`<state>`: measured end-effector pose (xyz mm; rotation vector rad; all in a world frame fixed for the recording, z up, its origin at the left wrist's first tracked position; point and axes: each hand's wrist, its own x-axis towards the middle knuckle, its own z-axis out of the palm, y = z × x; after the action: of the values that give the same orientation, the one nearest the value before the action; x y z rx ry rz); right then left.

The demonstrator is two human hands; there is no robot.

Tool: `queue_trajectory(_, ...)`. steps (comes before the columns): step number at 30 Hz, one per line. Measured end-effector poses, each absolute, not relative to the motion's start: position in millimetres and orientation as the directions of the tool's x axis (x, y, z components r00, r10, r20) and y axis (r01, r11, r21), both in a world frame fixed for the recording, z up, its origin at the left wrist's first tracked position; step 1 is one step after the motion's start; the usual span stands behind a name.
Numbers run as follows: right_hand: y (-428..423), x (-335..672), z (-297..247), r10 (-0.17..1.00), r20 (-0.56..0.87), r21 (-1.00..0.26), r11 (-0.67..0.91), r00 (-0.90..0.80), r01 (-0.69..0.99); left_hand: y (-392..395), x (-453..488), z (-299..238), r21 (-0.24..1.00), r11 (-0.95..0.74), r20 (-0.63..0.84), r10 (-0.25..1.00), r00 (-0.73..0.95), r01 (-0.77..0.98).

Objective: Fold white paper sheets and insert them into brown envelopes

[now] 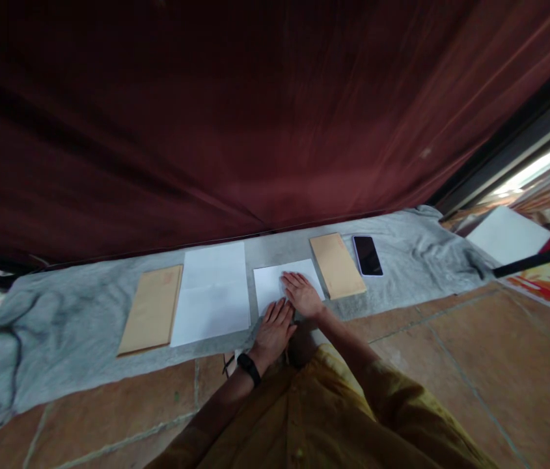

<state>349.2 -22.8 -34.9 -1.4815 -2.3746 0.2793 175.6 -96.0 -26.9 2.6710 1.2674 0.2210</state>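
Observation:
A white sheet of paper [267,281], looking folded to a smaller size, lies on the grey cloth in front of me. Both hands rest on it, palms down. My left hand [273,331], with a black band on its wrist, lies flat near the sheet's front edge, fingers stretched out. Just beyond and to its right, my right hand [301,294] presses flat on the paper, its fingers extended. Left of this sheet is a larger stack of white paper [212,293]. A brown envelope [337,266] lies close to the right of my right hand.
More brown envelopes [151,309] lie left of the paper stack. A phone [367,255] sits at the right on the grey cloth [69,326]. Dark red fabric [275,130] hangs behind the surface. Tiled floor [474,352] shows in front.

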Motion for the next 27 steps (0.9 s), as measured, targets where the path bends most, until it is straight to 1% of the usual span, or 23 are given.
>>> queue_trajectory(10,-64,373,-38,0.918,0.185,-0.348,0.395,-0.351,0.850,-104,165,-20,0.217,-0.643,0.053,0.759,0.649,0.735)
queue_trajectory(19,-78,377,-35,0.922,0.217,-0.292,0.375,-0.321,0.880,-112,157,-24,0.104,-0.638,0.083,0.770,0.633,0.763)
queue_trajectory(27,-91,381,-41,0.930,0.247,-0.303,0.340,-0.271,0.890,-117,146,-25,0.083,-0.589,0.077,0.808,0.584,0.804)
